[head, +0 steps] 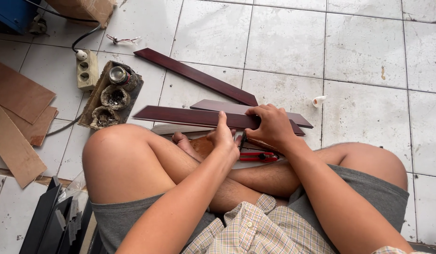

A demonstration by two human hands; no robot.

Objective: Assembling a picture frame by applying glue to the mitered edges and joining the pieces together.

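I sit cross-legged on a tiled floor with a long dark maroon strip (180, 115) held flat over my knees. My left hand (223, 137) grips its near edge, thumb up against the face. My right hand (273, 125) clamps down on the strip just to the right, fingers curled over the far edge. Between the two hands shows a small metallic piece (239, 138); what it is cannot be told. A red-handled cutter (258, 156) lies on my crossed legs under the hands. A second maroon strip (300, 119) lies just behind the held one.
A third maroon strip (194, 75) lies diagonally on the tiles beyond. To the left are a tray of small tins (112, 94), a socket block (87, 69) with cable and plywood pieces (15, 117). Dark profiles (51, 221) lie by my left thigh. A small white cap (318, 100) lies at right.
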